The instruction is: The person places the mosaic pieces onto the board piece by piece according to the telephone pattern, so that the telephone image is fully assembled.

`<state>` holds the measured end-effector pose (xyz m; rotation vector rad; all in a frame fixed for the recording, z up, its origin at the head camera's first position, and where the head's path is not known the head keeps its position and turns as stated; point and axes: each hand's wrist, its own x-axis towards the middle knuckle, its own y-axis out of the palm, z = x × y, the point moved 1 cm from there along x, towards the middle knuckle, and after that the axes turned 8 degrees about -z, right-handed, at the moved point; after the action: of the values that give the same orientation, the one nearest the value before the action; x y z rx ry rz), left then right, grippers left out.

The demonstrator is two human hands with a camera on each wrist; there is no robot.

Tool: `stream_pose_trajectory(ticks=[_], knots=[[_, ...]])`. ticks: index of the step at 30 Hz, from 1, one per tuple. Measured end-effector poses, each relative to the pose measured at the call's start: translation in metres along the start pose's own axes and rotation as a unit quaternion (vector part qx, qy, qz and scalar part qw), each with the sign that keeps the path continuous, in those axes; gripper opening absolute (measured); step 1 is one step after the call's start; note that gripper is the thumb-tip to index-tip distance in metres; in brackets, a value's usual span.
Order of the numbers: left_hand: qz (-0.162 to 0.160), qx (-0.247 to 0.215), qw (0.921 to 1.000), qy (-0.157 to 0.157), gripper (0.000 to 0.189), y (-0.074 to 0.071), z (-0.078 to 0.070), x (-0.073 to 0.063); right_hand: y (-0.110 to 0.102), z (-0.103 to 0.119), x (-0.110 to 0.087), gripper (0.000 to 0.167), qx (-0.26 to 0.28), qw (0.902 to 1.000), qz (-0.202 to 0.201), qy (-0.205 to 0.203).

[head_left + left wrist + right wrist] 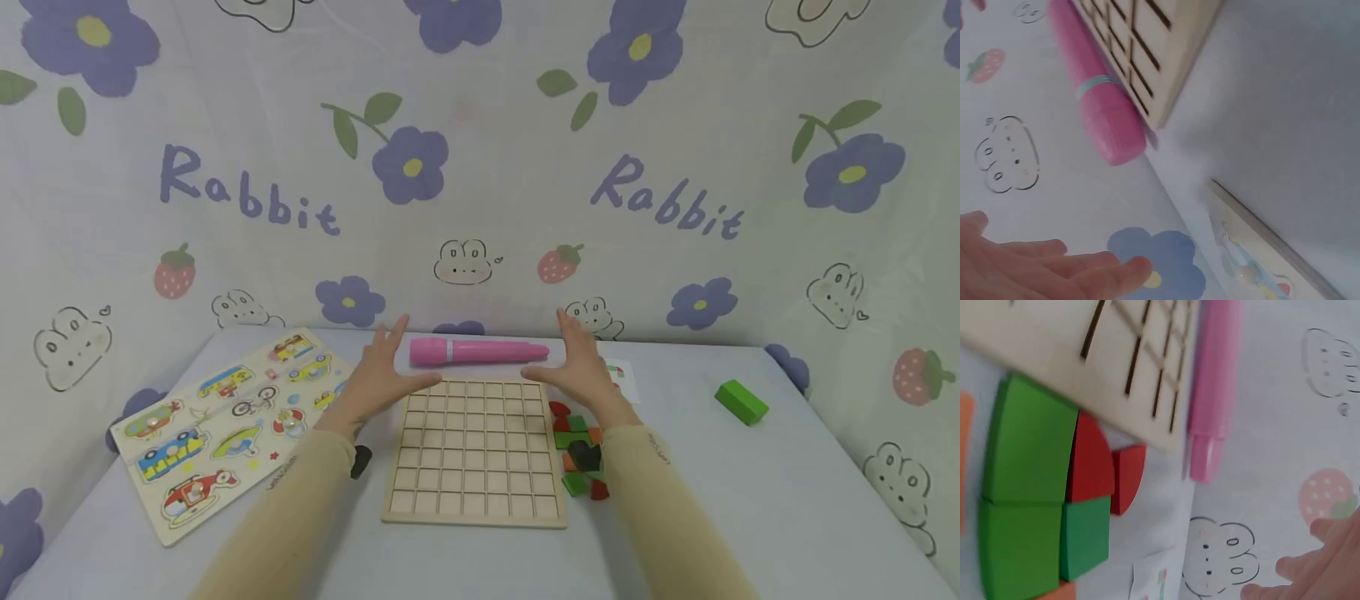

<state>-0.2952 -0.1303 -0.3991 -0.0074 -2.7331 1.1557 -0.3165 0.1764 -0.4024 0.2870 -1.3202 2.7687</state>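
My left hand point(377, 382) is spread above the far left corner of a wooden grid board point(474, 457), thumb toward the board. Mirroring it, my right hand point(587, 373) hovers with fingers spread near the far right corner. Nothing lies between the fingers of either hand. In the left wrist view, the left fingers point(1079, 265) are extended and apart from the board's edge. A pink tapered stick point(487, 352) with a pale band lies behind the board. Beside the board's right edge are several red and green blocks point(1029, 450), partly hidden by the right wrist in the head view.
A wooden vehicle puzzle point(247, 408) lies at an angle on the left. One green block point(741, 402) stands apart on the right. A white printed card point(624, 379) is partly behind the right hand. Patterned cloth point(465, 208) rises behind the white table.
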Motion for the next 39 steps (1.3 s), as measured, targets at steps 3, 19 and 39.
stream_pose_trajectory(ticks=[3,19,39], knots=[[-0.014,-0.05,0.9986,-0.002,0.104,-0.005,0.001,-0.009,-0.005,-0.001,-0.007,0.111,0.079,0.9968,0.002,0.012],[0.024,-0.182,0.9798,-0.079,0.094,0.002,0.01,-0.073,-0.019,-0.009,-0.047,0.107,0.222,0.9729,0.009,0.065],[0.097,-0.145,0.9718,-0.158,0.104,0.011,0.022,-0.089,-0.024,-0.029,-0.071,0.097,0.246,0.9579,0.01,0.147]])
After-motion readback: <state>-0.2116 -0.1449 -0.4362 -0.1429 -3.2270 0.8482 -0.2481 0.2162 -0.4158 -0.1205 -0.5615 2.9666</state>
